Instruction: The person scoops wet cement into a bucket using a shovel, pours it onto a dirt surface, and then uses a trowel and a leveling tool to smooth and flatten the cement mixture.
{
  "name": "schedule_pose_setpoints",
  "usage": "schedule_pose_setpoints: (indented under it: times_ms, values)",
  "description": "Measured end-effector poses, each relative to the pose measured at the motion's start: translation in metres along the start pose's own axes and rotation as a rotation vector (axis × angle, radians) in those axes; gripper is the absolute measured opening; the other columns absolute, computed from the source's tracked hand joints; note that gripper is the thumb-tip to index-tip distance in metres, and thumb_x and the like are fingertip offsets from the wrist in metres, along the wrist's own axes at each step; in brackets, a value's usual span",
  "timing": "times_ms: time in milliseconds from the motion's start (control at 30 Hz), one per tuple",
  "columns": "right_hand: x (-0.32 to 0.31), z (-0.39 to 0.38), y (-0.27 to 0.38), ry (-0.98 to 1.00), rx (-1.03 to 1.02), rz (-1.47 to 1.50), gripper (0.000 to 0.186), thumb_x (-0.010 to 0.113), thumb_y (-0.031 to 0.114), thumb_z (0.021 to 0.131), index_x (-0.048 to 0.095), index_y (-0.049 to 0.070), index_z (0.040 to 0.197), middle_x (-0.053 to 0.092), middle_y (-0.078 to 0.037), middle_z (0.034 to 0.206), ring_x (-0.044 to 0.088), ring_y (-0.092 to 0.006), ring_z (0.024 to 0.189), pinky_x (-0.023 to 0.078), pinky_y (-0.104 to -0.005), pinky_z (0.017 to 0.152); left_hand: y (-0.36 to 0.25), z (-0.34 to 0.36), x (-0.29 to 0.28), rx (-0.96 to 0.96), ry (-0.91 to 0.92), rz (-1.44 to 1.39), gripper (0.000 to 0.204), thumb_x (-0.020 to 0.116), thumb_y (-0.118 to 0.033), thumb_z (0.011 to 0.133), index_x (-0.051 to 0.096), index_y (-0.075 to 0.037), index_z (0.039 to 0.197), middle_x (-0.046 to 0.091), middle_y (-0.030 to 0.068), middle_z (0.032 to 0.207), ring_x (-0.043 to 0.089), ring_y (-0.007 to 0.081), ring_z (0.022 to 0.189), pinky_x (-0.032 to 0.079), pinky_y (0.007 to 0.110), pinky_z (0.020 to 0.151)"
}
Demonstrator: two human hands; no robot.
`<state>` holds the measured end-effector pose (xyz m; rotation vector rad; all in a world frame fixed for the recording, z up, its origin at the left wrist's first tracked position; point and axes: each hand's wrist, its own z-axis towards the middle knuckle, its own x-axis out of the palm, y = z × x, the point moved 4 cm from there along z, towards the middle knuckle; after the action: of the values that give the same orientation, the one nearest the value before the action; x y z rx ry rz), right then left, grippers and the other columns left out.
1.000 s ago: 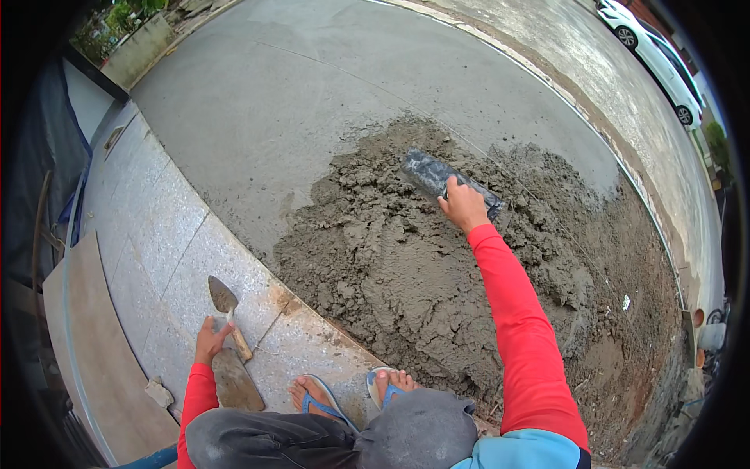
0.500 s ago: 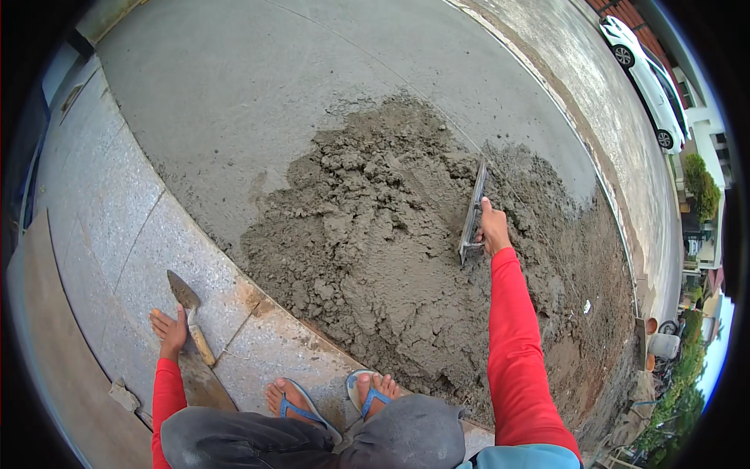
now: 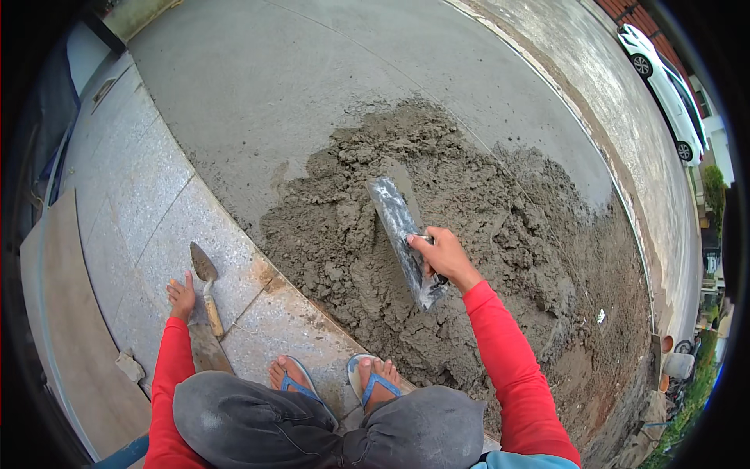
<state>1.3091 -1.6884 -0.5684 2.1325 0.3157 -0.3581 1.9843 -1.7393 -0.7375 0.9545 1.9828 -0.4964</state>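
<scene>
My right hand (image 3: 445,258) is wrapped round the handle of a flat rectangular finishing trowel (image 3: 393,227), whose grey-smeared blade lies over the heap of rough wet concrete (image 3: 344,258). Off to the left, my left hand (image 3: 181,295) hovers near the tiled ledge with its fingers apart and nothing in it. Just beside it a pointed trowel (image 3: 207,273) with a wooden handle rests on the speckled tiles (image 3: 141,211). Whether that hand touches the tiles I cannot tell.
Smoothed grey concrete (image 3: 258,78) stretches beyond the heap. My feet, in blue flip-flops (image 3: 301,383), stand on the ledge at the heap's near edge. A brown board (image 3: 78,313) lies at the far left. Along the right runs a road, with a white car (image 3: 664,86) parked beyond it.
My right hand has swung the finishing trowel left across the heap, and its blade has turned flatter. The left hand stays by the pointed trowel. The whole view has shifted slightly.
</scene>
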Motion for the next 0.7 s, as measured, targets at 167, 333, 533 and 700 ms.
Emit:
schedule_pose_setpoints:
  times_ms: [167, 333, 533, 700]
  values:
    - [0.043, -0.017, -0.018, -0.213, -0.580, -0.967, 0.037, 0.059, 0.034, 0.087, 0.049, -0.002, 0.088, 0.059, -0.015, 0.056, 0.061, -0.0283, 0.046, 0.047, -0.0386, 0.043, 0.023, -0.010, -0.031, 0.072, -0.069, 0.076, 0.091, 0.017, -0.069, 0.090, -0.004, -0.001, 0.147, -0.006, 0.0310, 0.150, -0.011, 0.0464, 0.139, -0.003, 0.052, 0.112]
    - [0.012, 0.074, 0.000, -0.273, -0.587, -1.154, 0.033, 0.058, 0.034, 0.087, 0.044, 0.005, 0.083, 0.060, -0.014, 0.059, 0.062, -0.0324, 0.050, 0.049, -0.0421, 0.046, 0.005, -0.032, -0.022, -0.025, -0.125, -0.119, 0.096, 0.020, -0.073, 0.087, -0.005, -0.002, 0.147, -0.012, 0.0268, 0.151, -0.013, 0.0457, 0.139, -0.003, 0.051, 0.113]
    - [-0.025, 0.169, 0.031, -0.477, -0.388, -1.109, 0.033, 0.060, 0.032, 0.085, 0.050, 0.001, 0.087, 0.065, -0.018, 0.072, 0.065, -0.0352, 0.063, 0.052, -0.0442, 0.057, 0.005, -0.048, -0.032, -0.040, -0.104, -0.275, 0.100, 0.022, -0.076, 0.085, -0.004, -0.003, 0.147, -0.015, 0.0233, 0.152, -0.014, 0.0450, 0.139, -0.002, 0.051, 0.113]
    - [-0.053, 0.185, 0.019, -0.486, -0.104, -0.885, 0.041, 0.062, 0.032, 0.081, 0.056, -0.004, 0.098, 0.065, -0.026, 0.092, 0.064, -0.0417, 0.085, 0.051, -0.0490, 0.078, -0.013, -0.037, -0.013, -0.018, -0.068, -0.272, 0.100, 0.022, -0.077, 0.083, -0.004, -0.005, 0.148, -0.017, 0.0202, 0.153, -0.015, 0.0450, 0.139, -0.001, 0.051, 0.113]
